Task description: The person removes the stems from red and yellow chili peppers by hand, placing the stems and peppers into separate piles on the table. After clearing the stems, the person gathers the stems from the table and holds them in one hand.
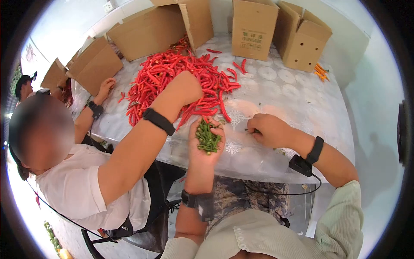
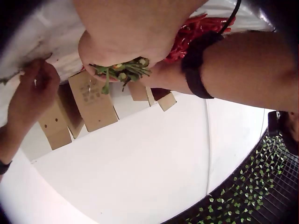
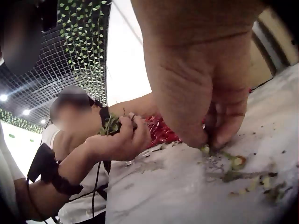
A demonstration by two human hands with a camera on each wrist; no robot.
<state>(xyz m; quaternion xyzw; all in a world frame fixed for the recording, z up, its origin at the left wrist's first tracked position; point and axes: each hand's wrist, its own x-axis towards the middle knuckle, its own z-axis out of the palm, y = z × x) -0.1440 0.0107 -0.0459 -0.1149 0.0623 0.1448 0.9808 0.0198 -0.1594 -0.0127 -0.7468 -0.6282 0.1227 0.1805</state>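
My left hand [image 1: 202,156], palm up at the table's near edge, holds a bunch of green chili stems [image 1: 208,138] with fingers curled over it. In the left wrist view the stem ends [image 2: 122,73] poke out past the hand. To the right, my right hand [image 1: 271,131] is low over the tabletop, thumb and fingertips pinching a small green stem [image 3: 205,149]. Loose stem scraps [image 3: 236,163] lie on the table beside those fingertips. Beyond my left hand rises a big pile of red chilies [image 1: 155,75].
Another person's arm [image 1: 138,159] reaches across on my left, hand [image 1: 188,87] over the pile. Cardboard boxes [image 1: 253,30] line the table's back, one box [image 1: 304,41] with holes. A few orange chilies [image 1: 321,72] lie at the back right. A cable [image 1: 297,193] hangs from my right wrist.
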